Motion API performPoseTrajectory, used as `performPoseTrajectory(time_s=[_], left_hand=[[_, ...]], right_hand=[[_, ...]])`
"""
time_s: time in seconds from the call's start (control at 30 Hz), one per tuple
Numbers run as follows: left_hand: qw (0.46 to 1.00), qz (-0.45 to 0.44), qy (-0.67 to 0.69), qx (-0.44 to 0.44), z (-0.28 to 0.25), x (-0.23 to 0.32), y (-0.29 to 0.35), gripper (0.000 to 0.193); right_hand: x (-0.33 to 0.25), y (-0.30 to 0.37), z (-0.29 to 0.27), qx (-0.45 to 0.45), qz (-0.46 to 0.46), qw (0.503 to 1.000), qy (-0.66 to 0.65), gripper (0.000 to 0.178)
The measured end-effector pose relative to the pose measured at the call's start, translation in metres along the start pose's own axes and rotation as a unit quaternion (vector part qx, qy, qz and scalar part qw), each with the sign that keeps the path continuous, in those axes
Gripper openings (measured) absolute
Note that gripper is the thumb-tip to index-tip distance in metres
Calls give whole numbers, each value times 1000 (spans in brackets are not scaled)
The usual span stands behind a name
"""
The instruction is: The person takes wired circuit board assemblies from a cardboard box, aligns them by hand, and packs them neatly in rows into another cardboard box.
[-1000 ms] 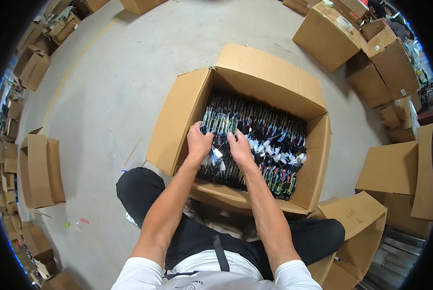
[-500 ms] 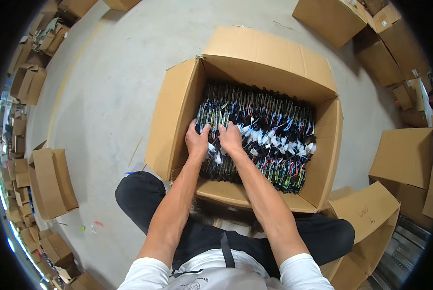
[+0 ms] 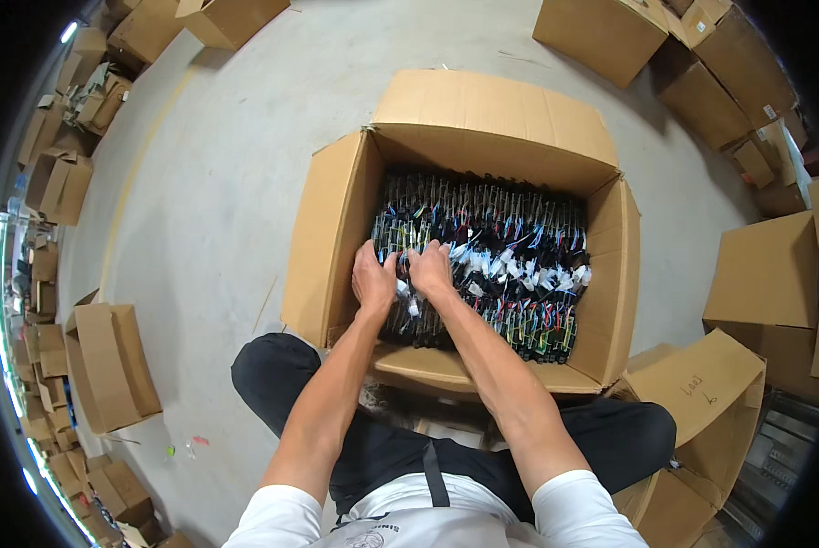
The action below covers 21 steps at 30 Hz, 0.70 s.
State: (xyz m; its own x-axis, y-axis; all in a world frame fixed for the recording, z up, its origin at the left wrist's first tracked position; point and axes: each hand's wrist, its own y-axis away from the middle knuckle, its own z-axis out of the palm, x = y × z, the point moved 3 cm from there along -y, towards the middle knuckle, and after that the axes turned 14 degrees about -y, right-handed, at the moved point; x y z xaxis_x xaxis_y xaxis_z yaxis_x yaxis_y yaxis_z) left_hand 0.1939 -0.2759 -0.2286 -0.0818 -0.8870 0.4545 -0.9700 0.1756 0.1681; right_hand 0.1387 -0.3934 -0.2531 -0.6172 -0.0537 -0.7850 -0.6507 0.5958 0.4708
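An open cardboard box [image 3: 496, 96] stands in front of me, holding rows of thin dark upright parts [image 3: 491, 196] with coloured wires and white connectors [image 3: 519, 267]. At the box's left side, my left hand [image 3: 374, 277] reaches in with its fingers curled round the end of a group of these wired parts. Just to its right, my right hand [image 3: 431, 269] is closed on the same group, thumb toward the left hand. Both sets of fingertips are partly hidden among the parts, so their exact number cannot be told.
Another open cardboard box [image 3: 697, 384] sits by my right knee, beside a dark metal rack [image 3: 779, 457]. Closed cartons [image 3: 764, 269] stand farther right. An open carton [image 3: 108, 365] rests on the grey floor [image 3: 217, 183] at left, with many boxes along the left edge.
The whole view has tilted and shifted slightly. Both hands stay at the same group of parts, with only a small change in finger position.
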Motion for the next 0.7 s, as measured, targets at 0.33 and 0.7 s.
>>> performPoseTrajectory(time_s=[0.33, 0.7], left_hand=[[926, 336, -165, 47, 22, -11, 2, 51], [942, 313, -97, 78, -42, 6, 18, 36]], right_hand=[[7, 21, 14, 66, -180, 975, 109, 59], [-55, 29, -36, -89, -176, 952, 232, 66]])
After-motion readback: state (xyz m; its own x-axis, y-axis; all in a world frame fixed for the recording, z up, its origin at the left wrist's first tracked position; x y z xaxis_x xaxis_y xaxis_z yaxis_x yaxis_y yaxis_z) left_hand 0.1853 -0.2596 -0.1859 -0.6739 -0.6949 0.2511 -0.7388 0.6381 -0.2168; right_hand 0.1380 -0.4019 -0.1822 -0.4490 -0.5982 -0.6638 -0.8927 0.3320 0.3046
